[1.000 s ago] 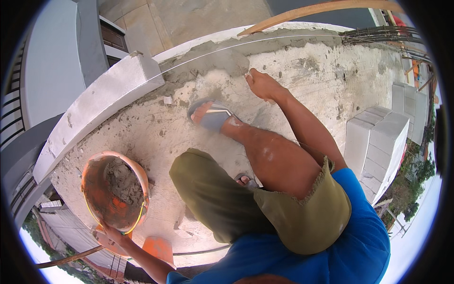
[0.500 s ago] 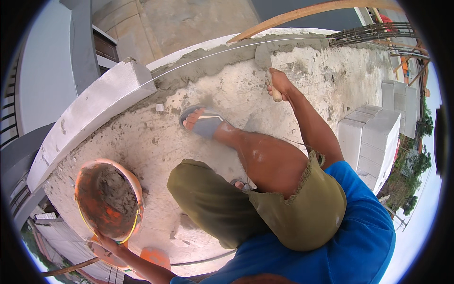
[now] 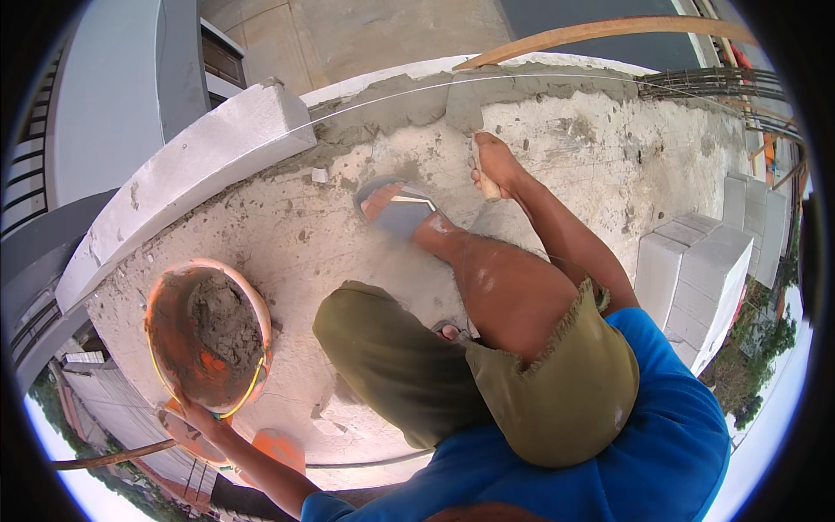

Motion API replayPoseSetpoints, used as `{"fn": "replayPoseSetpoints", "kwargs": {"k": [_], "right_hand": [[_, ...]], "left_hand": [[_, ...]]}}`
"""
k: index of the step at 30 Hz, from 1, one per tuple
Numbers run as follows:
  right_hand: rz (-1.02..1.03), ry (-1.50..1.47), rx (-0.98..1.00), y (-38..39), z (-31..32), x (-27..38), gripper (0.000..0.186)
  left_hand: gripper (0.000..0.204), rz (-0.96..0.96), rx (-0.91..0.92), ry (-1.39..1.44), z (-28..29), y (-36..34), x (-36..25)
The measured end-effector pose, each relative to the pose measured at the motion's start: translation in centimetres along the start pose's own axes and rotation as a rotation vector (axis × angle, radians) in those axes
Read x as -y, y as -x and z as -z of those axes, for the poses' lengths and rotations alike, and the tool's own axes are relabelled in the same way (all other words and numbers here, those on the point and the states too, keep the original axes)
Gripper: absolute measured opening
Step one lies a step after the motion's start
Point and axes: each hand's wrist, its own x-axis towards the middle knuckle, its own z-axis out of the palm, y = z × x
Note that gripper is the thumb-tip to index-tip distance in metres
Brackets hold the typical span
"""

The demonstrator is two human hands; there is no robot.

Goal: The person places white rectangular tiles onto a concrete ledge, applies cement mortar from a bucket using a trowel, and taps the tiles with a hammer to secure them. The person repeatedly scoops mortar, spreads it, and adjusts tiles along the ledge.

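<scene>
My right hand (image 3: 497, 165) is closed around the wooden handle of a trowel (image 3: 464, 108). The trowel's blade lies flat at the edge of a grey mortar bed (image 3: 374, 116) that runs along the far side of the slab. At the lower left, an orange bucket (image 3: 163, 322) leans toward me with grey mortar (image 3: 224, 322) inside. My left hand (image 3: 198, 419) grips the bucket's near rim by the yellow handle; some of its fingers are hidden. A taut white string (image 3: 522, 76) stretches above the mortar bed from a long white block (image 3: 196, 178).
White blocks (image 3: 691, 278) are stacked at the right. Tied steel bars (image 3: 713, 84) and a wooden pole (image 3: 600, 29) lie across the far right. More orange containers (image 3: 277, 452) stand beside the bucket. My sandalled foot (image 3: 396, 207) is between bucket and trowel. The slab drops off beyond the mortar.
The trowel has slid left along the mortar bed in my right hand. My left hand stays at the bucket's rim. The whole view has shifted slightly, moving the surroundings rightward.
</scene>
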Motion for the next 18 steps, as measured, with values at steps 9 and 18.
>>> {"fn": "replayPoseSetpoints", "kwargs": {"k": [9,18], "right_hand": [[0.055,0.199,0.319,0.3,-16.5,1.1,0.045],[0.691,1.065,0.149,-3.3,-11.9,-0.2,0.05]], "left_hand": [[0.06,-0.094,-0.009,-0.15,0.4,-0.5,0.6],[0.057,-0.066,-0.004,-0.148,0.4,-0.8,0.8]]}}
